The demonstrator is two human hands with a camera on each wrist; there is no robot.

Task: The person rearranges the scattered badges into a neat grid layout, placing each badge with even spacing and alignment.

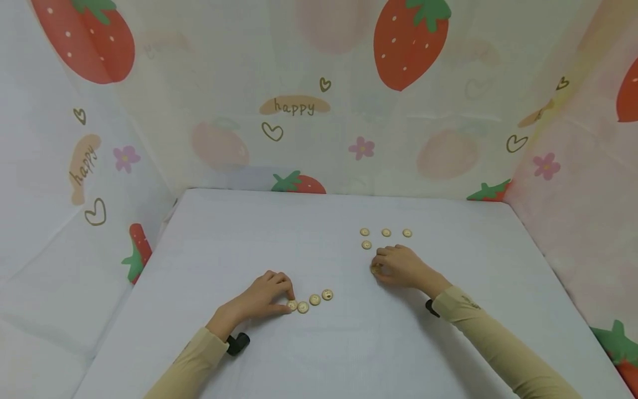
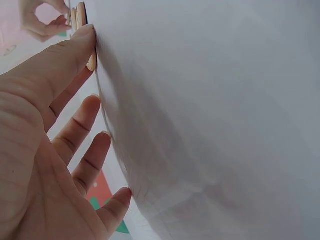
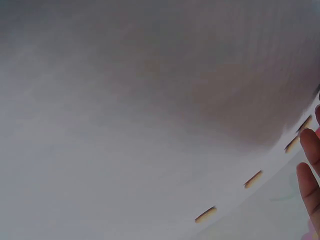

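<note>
My left hand (image 1: 261,295) pinches a round tan wooden button (image 1: 292,305) between thumb and index finger, low at the table. In the left wrist view the thumb (image 2: 75,47) lies along the button's edge, the other fingers spread apart. Beside it, three more wooden buttons (image 1: 315,300) run off to the right in a slightly rising line. Farther right, my right hand (image 1: 402,267) holds another button (image 1: 375,269) at its fingertips, close over the tabletop. In the right wrist view only some of its fingers (image 3: 310,187) show at the right edge, and that button is hidden.
Behind my right hand, three buttons (image 1: 386,233) form a spaced row, with a single button (image 1: 366,245) in front of the left one. A white cloth covers the table (image 1: 239,233). Strawberry-patterned fabric (image 1: 299,149) walls the back and both sides.
</note>
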